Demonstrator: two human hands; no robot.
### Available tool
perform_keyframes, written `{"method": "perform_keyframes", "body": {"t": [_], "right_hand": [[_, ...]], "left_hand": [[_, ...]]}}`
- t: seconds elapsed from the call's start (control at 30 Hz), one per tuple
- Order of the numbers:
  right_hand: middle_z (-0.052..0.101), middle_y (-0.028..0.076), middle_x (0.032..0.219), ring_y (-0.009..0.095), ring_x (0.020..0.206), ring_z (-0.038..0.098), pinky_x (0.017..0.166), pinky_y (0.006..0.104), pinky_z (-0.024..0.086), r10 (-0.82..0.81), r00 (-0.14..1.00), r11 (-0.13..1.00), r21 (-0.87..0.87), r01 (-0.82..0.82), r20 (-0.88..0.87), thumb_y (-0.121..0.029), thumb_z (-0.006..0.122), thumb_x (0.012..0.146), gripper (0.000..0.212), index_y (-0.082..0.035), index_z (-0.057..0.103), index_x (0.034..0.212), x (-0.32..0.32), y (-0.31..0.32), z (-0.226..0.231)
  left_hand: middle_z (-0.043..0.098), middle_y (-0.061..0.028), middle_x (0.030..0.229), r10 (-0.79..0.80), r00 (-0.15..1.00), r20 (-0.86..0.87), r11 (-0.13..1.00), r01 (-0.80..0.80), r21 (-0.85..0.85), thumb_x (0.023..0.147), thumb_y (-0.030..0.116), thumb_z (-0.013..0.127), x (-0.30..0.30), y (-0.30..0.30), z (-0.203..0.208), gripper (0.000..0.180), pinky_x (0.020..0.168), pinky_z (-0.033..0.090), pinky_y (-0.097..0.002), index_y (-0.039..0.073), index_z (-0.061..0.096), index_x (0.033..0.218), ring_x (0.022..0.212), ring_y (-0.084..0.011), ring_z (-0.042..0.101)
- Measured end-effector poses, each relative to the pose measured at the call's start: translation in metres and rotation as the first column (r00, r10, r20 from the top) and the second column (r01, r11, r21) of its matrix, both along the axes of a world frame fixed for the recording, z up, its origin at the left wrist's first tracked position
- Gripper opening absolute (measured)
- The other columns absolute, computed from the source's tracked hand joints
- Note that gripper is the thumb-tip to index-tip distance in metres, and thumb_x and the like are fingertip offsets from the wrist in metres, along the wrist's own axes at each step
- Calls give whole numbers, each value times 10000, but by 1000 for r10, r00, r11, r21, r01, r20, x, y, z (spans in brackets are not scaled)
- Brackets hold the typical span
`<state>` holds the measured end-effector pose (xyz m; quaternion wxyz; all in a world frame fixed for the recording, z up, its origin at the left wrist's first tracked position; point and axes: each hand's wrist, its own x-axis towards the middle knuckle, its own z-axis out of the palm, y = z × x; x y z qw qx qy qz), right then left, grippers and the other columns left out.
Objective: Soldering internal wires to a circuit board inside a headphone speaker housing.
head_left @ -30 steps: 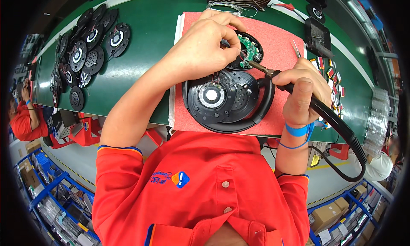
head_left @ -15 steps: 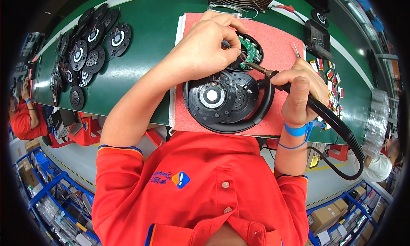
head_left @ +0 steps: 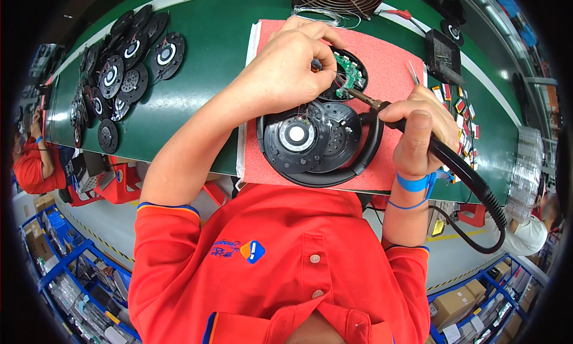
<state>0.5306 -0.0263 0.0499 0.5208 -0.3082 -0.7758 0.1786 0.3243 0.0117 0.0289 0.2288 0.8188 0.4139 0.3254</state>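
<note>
Right hand grip still closed on soldering iron; left hand still pinching circuit board; nothing shifted.

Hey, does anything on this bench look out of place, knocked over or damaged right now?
Nothing stands out. The left hand steadies the open earcup with the green circuit board on the red mat, the right hand holds the soldering iron to it, and the black round parts lie grouped at the left.

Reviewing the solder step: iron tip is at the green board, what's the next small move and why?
Probably keep the left hand steady and touch the soldering iron tip down on the green circuit board: the right hand aims the tip at the board's edge, where thin wires sit under the left fingers.
</note>
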Motion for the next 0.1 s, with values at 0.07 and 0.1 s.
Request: {"method": "perform_keyframes", "body": {"t": [0.07,0.1], "right_hand": [[615,47,582,155,456,479,435,276,361,-13,1000,1000,26,13,-14,-218,568,876,305,-37,634,640,6,0,-1],[615,47,582,155,456,479,435,276,361,-13,1000,1000,26,13,-15,-218,568,876,305,-37,634,640,6,1,-1]], "left_hand": [[608,-80,1098,-2,1000,-8,1000,2,-1,716,77,614,-1,-1,0,91,959,374,-364,8,673,721,1099,-274,471],[613,-82,1084,1,1000,-9,1000,-1,1,716,72,593,0,0,1,115,950,397,-367,5,686,719,1100,-282,467]]}}
